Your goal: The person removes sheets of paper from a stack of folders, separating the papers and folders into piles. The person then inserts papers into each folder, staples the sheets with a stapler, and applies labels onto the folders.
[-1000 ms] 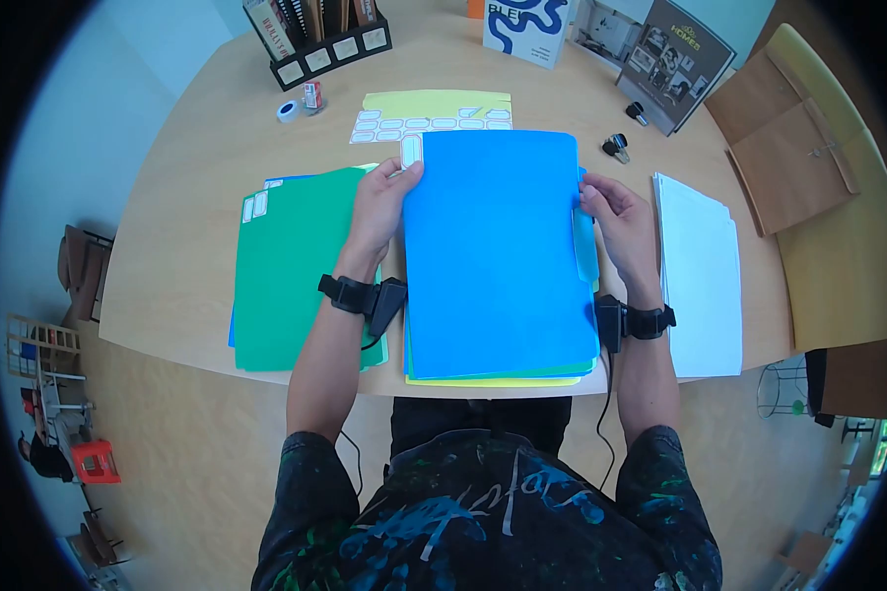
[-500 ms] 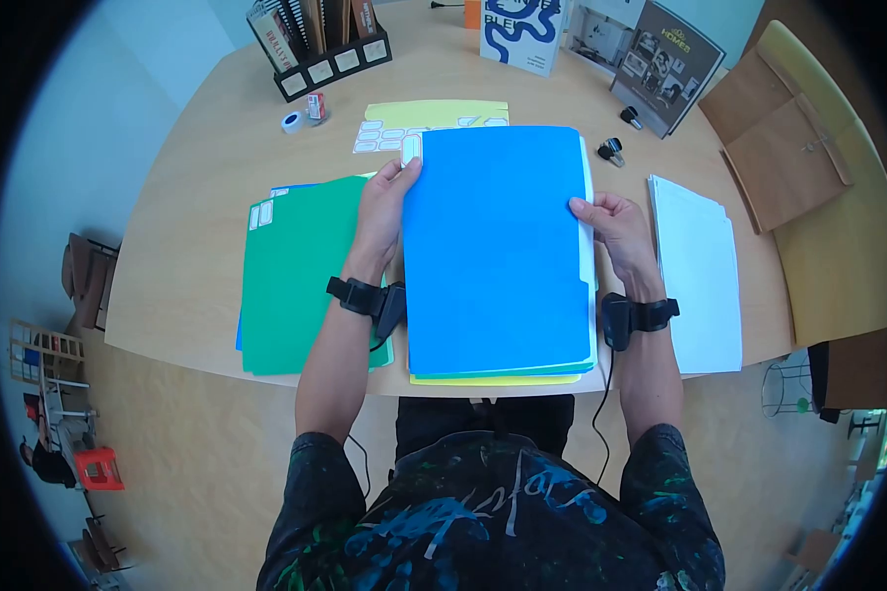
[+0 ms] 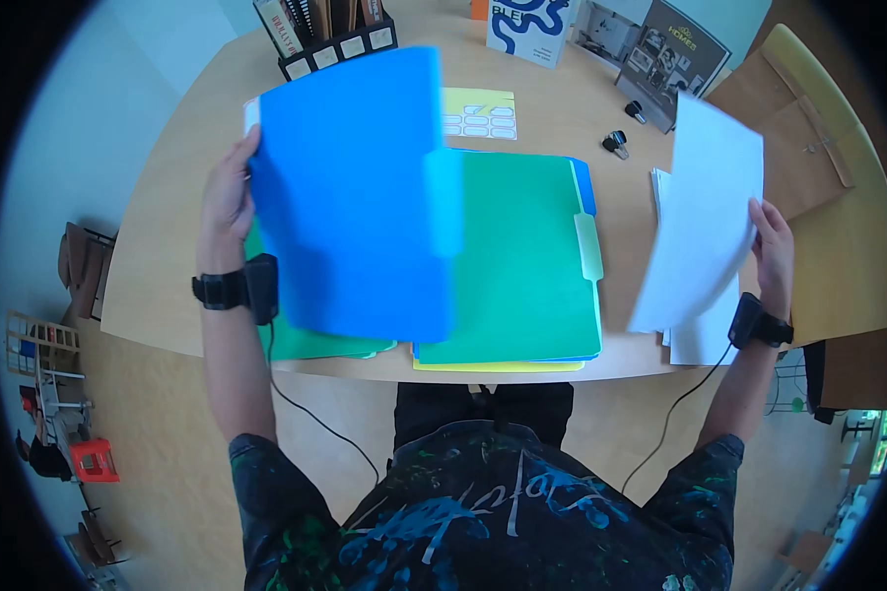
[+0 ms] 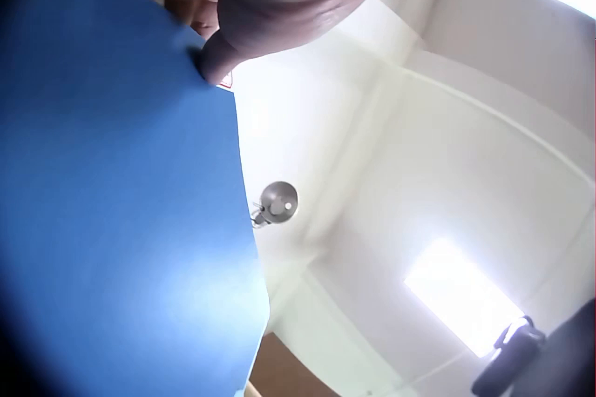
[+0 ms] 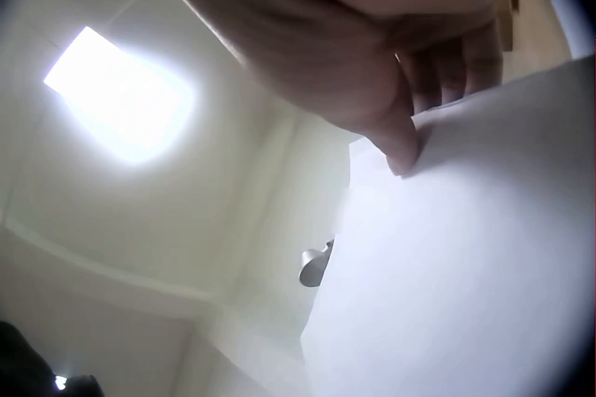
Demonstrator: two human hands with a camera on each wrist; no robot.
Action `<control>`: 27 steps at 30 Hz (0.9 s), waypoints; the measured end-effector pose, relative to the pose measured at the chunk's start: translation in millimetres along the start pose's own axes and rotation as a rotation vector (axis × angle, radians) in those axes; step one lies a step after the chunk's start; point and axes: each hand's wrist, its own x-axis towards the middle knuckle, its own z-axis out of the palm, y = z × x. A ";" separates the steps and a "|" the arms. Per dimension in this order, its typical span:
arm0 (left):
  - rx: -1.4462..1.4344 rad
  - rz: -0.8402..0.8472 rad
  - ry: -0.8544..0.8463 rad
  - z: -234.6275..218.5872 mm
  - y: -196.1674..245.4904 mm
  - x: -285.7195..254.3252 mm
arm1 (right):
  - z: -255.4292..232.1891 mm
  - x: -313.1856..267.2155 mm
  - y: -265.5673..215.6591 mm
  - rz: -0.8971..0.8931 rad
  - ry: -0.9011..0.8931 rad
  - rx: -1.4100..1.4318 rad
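Note:
My left hand [image 3: 229, 192] pinches the left edge of a blue file folder [image 3: 350, 197], raised over the left pile with a white label at its top left corner. In the left wrist view the thumb presses on the face of the folder [image 4: 121, 192]. At the right, my right hand [image 3: 774, 246] holds white paper [image 3: 705, 217] by its right edge, tilted above the white stack. The right wrist view has the thumb on the paper [image 5: 447, 267] and the fingers behind it. Between the hands lies a pile topped by a green folder [image 3: 522, 256], blue and yellow edges showing beneath.
Beneath the blue folder, the left pile shows a green folder [image 3: 325, 345]. Behind the piles lies a label sheet [image 3: 483, 123]. Black clips [image 3: 615, 145], upright books [image 3: 527, 30], a black file holder [image 3: 340, 54] and a brown envelope [image 3: 793, 158] stand or lie farther back.
My left hand has carried the blue folder left, off the middle pile, uncovering a green folder. My right hand has moved right, with white paper now in its grip.

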 end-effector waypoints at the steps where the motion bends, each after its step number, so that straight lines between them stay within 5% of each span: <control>1: -0.002 -0.004 0.001 -18.7 -3.7 4.6 | -20.3 10.5 16.2 0.002 0.000 -0.004; 3: 0.331 -0.007 0.182 -49.3 -17.2 13.6 | -55.7 24.9 54.7 0.025 0.137 -0.202; 6: 0.570 -0.055 0.269 -74.0 -47.2 15.3 | -87.3 31.5 102.9 0.127 0.094 -0.152; 10: 0.756 -0.094 0.241 -90.7 -85.1 20.1 | -92.6 30.5 136.3 0.241 0.143 -0.455; 12: 1.031 0.084 0.306 -96.7 -101.8 25.6 | -79.9 26.2 136.0 0.276 0.160 -0.526; 14: 1.238 0.149 0.343 -85.7 -99.4 29.0 | -55.8 20.3 133.2 -0.119 0.505 -1.132; 16: 1.105 0.252 0.130 -47.9 -91.5 22.5 | -18.3 11.9 95.7 -0.222 0.379 -0.822; 18: 0.922 0.110 -0.071 28.2 -71.5 -4.6 | 33.0 0.2 59.9 -0.306 0.155 -0.481; 22: 1.072 0.060 -0.243 118.3 -96.0 -22.9 | 137.0 -29.3 17.4 -0.162 -0.334 -0.127; 27: 0.846 -0.018 -0.285 128.2 -131.8 -12.8 | 210.2 -37.9 19.0 -0.044 -0.524 -0.067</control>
